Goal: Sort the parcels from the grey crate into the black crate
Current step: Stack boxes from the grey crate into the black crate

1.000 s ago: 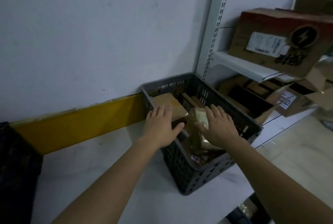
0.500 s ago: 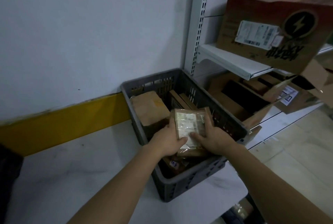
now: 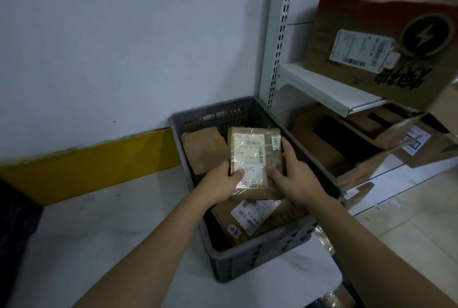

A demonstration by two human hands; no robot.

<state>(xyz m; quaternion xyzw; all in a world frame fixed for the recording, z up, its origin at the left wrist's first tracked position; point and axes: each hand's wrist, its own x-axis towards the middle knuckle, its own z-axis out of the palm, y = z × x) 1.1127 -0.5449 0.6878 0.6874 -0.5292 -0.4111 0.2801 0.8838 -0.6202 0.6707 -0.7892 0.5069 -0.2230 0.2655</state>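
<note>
Head view. Both hands hold one parcel [image 3: 252,159] above the grey crate [image 3: 260,258], label side up. Left hand [image 3: 220,184] closed on its near-left edge, thumb lying on the label; right hand [image 3: 295,179] closed on the right edge, fingers [image 3: 288,149] running up the side. Parcel is wrapped in glossy clear film and sits clear of the crate contents. Still in the crate: a brown parcel [image 3: 203,149] at the far left & a labelled box [image 3: 257,218] at the near end, directly under the held one. Crate sits on the white tabletop [image 3: 99,233], w/ a shelf [image 3: 322,89] carrying a carton [image 3: 386,42] to the right. Black crate [image 3: 14,221]: prob. the dark shape at the far-left frame edge, mostly out of view.

Risks, as judged: film looks slick, so the parcel may slip when passed to one hand; leftward carry must clear the crate rim or it snags; the target is barely visible, so a drop may miss it.
</note>
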